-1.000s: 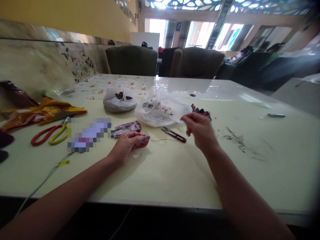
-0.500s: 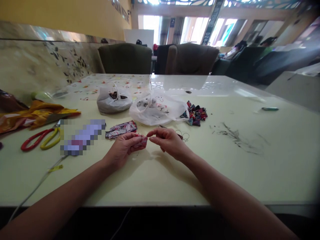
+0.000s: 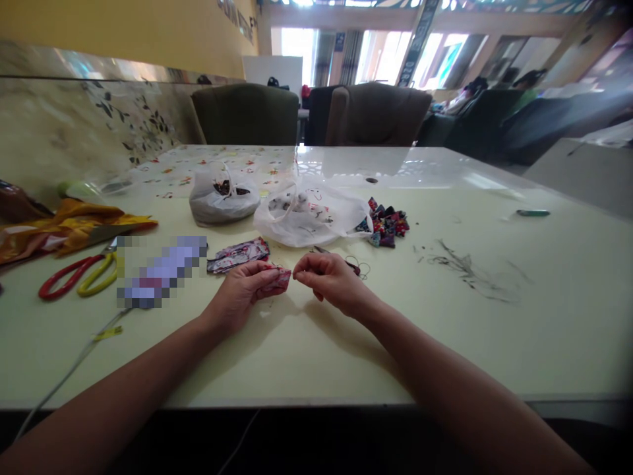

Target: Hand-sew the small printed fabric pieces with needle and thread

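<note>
A small piece of red and white patterned fabric is pinched in my left hand, its free end pointing right. Close by that end, my right hand has thumb and forefinger pressed together; whatever they hold is too small to make out. A stack of folded patterned cloth pieces lies just behind my left hand. Partly hidden behind my right hand are a dark pointed tool and some loops of dark thread.
Scissors with red and yellow handles and a blurred-out corded object lie left. Two white plastic bags stand behind, beside a pile of small fabric pieces. Thread scraps and a green object lie right.
My right thumb and forefinger have closed together beside the fabric's end. My left hand keeps its grip, and the view has shifted slightly.
</note>
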Demonstrator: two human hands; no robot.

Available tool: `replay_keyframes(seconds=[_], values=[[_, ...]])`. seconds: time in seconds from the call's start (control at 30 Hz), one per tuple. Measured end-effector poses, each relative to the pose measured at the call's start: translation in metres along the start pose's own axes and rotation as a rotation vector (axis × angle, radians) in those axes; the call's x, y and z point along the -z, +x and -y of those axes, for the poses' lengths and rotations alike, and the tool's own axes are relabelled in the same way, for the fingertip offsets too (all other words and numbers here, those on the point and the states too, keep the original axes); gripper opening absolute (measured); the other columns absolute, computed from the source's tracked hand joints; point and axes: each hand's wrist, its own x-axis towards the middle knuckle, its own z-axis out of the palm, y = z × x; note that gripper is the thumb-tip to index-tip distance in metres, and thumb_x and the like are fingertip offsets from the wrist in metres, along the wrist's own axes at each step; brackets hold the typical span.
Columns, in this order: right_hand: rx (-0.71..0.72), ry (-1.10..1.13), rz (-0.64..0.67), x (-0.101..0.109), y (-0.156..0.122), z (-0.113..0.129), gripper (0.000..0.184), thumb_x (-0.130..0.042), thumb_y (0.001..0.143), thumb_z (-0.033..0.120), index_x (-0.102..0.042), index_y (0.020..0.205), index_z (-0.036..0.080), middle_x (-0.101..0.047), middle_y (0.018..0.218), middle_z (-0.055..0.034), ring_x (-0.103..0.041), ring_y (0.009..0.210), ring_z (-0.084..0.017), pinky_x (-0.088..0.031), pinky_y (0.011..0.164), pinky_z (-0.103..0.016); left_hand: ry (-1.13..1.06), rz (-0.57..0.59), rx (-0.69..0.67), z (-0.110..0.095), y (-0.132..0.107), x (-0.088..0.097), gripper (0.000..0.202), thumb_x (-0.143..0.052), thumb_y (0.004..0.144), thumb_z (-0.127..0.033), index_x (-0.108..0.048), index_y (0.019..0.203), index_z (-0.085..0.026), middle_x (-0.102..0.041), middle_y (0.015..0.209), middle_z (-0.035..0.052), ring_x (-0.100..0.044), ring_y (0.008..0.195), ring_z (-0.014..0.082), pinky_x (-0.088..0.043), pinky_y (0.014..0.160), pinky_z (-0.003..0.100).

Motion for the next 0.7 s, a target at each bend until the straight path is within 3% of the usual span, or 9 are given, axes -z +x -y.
replay_keyframes(seconds=[0.17,0.33,0.57,0.7], values=[[-0.011,-0.004,-0.032,0.0007,0.0004,-0.0014,0.018,-0.062,0.082,0.033,-0.066,0.077,0.016,-0.047,0.058,0.0048,-0.039,0.049,-0.007,-0.03,0.047,-0.022,-0.005,-0.027,-0.005,0.0006,-0.0003,0.0005,0.017,-0.083,0.068,-0.025,-0.073,0.078,-0.015,-0.076,0.084,0.0057,-0.069,0.077,0.0165,-0.056,0.084,0.034],[-0.008,-0.062,-0.025,-0.0022,-0.0001,-0.003,0.023,-0.064,0.083,0.038,-0.068,0.082,0.016,-0.049,0.058,0.0045,-0.039,0.049,-0.007,-0.028,0.046,-0.022,0.072,0.019,-0.044,0.0027,-0.0021,-0.0001,0.021,-0.083,0.069,-0.029,-0.073,0.08,-0.015,-0.075,0.081,0.0051,-0.07,0.079,0.0175,-0.055,0.085,0.035],[0.012,-0.103,-0.024,-0.0038,0.0009,-0.0026,0.017,-0.061,0.084,0.029,-0.063,0.073,0.016,-0.047,0.054,0.0054,-0.038,0.049,-0.007,-0.028,0.049,-0.022,0.104,-0.028,-0.021,0.0035,-0.0018,-0.0015,0.026,-0.084,0.067,-0.032,-0.073,0.083,-0.014,-0.073,0.078,0.0037,-0.066,0.067,0.0132,-0.053,0.065,0.025],[0.043,-0.154,-0.08,-0.004,-0.0012,-0.0033,0.016,-0.053,0.091,0.034,-0.059,0.089,0.018,-0.046,0.059,0.0061,-0.04,0.053,-0.009,-0.031,0.053,-0.023,0.115,-0.051,-0.048,0.0039,-0.0007,-0.0002,0.027,-0.083,0.068,-0.033,-0.074,0.084,-0.014,-0.073,0.082,0.0054,-0.065,0.069,0.0134,-0.053,0.065,0.024]])
